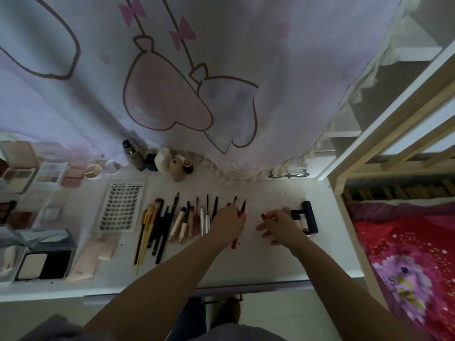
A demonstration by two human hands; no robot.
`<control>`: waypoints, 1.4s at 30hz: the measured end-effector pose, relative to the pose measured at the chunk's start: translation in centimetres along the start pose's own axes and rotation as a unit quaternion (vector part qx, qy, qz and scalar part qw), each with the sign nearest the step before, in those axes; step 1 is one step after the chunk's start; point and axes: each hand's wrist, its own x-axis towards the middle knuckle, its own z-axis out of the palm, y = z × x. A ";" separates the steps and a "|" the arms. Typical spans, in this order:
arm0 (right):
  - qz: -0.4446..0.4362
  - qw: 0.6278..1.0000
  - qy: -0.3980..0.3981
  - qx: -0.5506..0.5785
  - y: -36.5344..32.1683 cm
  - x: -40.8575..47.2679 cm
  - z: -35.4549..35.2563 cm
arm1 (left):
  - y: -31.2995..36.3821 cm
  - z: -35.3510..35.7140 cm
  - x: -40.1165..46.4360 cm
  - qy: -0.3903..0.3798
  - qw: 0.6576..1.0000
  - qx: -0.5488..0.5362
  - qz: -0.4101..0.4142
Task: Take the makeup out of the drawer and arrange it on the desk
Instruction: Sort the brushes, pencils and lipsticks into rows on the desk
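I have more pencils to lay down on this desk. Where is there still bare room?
Bare desk lies near the front edge, between the left hand and right hand, and behind them toward the curtain. Left of the brush row, palettes and the lash card crowd it.

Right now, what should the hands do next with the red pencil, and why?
Probably lay the red pencil down at the right end of the row of brushes and pencils. The left hand grips it just beside that row, the row lies neatly side by side, and bare desk is free there. The right hand holds a small red piece, maybe its cap.
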 end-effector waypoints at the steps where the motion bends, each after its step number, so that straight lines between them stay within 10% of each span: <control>1: 0.004 1.000 0.011 -0.004 0.2 0.2 0.4 | 0.0 0.1 0.5 0.022 0.998 0.065 0.014; 5: -0.028 0.990 0.047 -0.130 0.4 1.1 2.5 | -0.3 0.5 2.3 0.060 0.950 0.304 0.025; 12: -0.039 0.936 0.074 -0.342 -0.5 1.9 6.5 | -2.4 0.9 4.1 0.072 0.915 0.393 0.053; 24: -0.042 0.921 0.089 -0.376 -1.8 3.0 -1.3 | -0.4 2.9 2.6 0.069 0.940 0.272 0.192; 42: -0.098 0.926 0.050 -0.360 -3.2 4.3 -2.0 | 1.0 5.6 1.6 0.040 0.983 0.144 0.111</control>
